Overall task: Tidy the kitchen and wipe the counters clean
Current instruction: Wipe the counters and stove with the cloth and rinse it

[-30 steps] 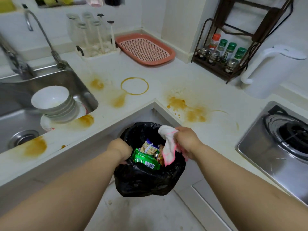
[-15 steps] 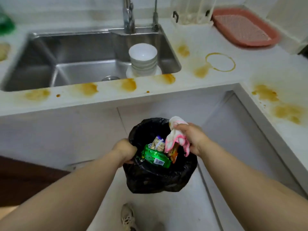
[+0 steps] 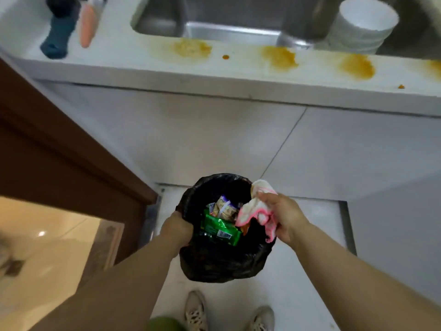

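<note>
Fingers of the left hand (image 3: 177,227) curl over the left rim of the black trash bag (image 3: 222,261), gripping the plastic there. Those of the right hand (image 3: 284,218) are clamped on a white cloth with pink edging (image 3: 256,211), pinned against the bag's right rim, so the two hands hold the bag open in the air above the floor. Inside the bag lie a green wrapper (image 3: 220,229) and a pale snack packet (image 3: 225,206) (more litter sits beneath, too dark to make out).

Straight ahead stands the white counter (image 3: 167,72), its front edge facing the bag and well apart from it. Three large orange stains (image 3: 192,47) run along that front edge, a fourth is cut by the right border, and two small orange drops lie among them. Behind the stains is the steel sink (image 3: 229,32), with one stack of white bowls (image 3: 362,27) at its right end. At the counter's left corner lie a dark teal object (image 3: 57,38) and a pinkish one (image 3: 87,27), both blurred.

White cabinet doors (image 3: 214,139) fill the space below the counter. A brown door (image 3: 59,151) stands just left of the bag. Two patterned shoes (image 3: 195,311) show on the floor under it.
</note>
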The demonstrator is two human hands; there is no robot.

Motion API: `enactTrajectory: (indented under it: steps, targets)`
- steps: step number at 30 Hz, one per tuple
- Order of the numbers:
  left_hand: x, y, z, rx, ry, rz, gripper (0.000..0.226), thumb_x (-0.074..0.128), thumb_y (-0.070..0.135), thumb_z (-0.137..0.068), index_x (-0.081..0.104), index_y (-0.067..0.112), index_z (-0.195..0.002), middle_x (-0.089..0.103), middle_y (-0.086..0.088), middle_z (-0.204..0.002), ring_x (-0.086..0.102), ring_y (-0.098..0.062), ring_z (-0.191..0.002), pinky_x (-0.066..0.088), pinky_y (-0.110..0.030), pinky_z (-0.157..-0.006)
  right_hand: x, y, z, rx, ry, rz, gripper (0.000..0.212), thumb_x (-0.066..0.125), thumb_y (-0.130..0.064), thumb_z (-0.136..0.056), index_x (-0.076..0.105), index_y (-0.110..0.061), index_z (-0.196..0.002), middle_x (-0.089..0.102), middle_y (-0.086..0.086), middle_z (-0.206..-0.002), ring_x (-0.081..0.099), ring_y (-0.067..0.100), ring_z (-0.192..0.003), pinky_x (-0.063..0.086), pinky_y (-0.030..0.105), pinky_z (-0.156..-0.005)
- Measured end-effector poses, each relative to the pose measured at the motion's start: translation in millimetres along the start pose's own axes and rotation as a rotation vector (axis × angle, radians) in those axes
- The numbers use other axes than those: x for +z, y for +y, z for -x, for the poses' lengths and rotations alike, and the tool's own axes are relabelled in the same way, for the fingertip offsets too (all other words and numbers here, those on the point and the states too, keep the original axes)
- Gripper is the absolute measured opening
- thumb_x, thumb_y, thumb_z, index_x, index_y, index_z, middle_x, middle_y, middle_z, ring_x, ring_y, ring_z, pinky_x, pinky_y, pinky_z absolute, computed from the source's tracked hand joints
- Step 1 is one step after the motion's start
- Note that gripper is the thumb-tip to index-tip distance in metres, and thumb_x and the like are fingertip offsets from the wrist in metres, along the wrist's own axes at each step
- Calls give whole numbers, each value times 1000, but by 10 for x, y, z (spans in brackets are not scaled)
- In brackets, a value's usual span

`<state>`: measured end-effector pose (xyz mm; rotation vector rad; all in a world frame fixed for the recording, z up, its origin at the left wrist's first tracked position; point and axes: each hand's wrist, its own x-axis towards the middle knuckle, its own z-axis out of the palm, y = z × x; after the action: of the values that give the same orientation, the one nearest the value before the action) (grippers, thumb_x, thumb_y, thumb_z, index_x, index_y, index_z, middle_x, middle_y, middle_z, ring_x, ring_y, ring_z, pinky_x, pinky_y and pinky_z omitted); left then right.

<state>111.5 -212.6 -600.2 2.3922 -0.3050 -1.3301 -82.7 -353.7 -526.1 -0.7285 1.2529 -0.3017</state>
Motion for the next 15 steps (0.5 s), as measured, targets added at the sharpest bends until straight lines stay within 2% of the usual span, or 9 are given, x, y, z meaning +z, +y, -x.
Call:
enactTrajectory:
  steps: [3, 4, 6, 8, 11, 15]
  targets:
    - [-45, -520, -462, -46, 48, -59, 36, 53, 10, -87, 51, 3, -123, 60, -20, -105, 56, -31, -86, 48, -32, -74, 290, 383, -346, 58, -37, -33, 23, 47, -15, -96, 58, 4, -90, 52, 17, -50, 37, 17, -37, 32, 16, -28]
    - [-49, -686, -634, -62, 70, -84, 37, 52, 12, -89, 51, 4, -125, 60, -19, -106, 56, -32, -89, 45, -32, -74, 396, 537, -508, 70, -55, -54, 24, 45, -14, -97, 57, 5, -87, 52, 17, -47, 39, 17, -35, 34, 16, -28]
    - [-7, -933, -957, -99, 96, -70, 41, 51, 14, -91, 46, 7, -131, 58, -19, -119, 57, -36, -102, 48, -37, -83, 549, 765, -805, 80, -76, -48, 29, 43, -12, -98, 57, 5, -79, 52, 15, -44, 41, 16, -33, 35, 15, -30]
    - [95, -1214, -1328, -151, 131, -13, 42, 52, 13, -93, 44, 7, -133, 56, -20, -126, 57, -38, -108, 50, -39, -89, 673, 1059, -1153, 116, -75, -30, 31, 44, -15, -98, 58, 3, -77, 55, 12, -43, 39, 15, -34, 30, 15, -30]
    - [274, -1562, -1826, -230, 163, 90, 43, 52, 11, -93, 42, 6, -135, 54, -23, -124, 57, -42, -106, 50, -50, -91, 787, 1432, -1673, 175, -53, -59, 29, 49, -22, -96, 62, 1, -84, 50, 15, -50, 38, 17, -36, 30, 15, -31]
    - [353, -1839, -2431, -279, 233, 259, 45, 56, 9, -89, 44, 6, -132, 55, -20, -125, 58, -41, -109, 51, -51, -92, 887, 1685, -2113, 172, -72, -66, 24, 46, -16, -97, 59, -1, -85, 53, 14, -51, 40, 15, -37, 30, 15, -30]
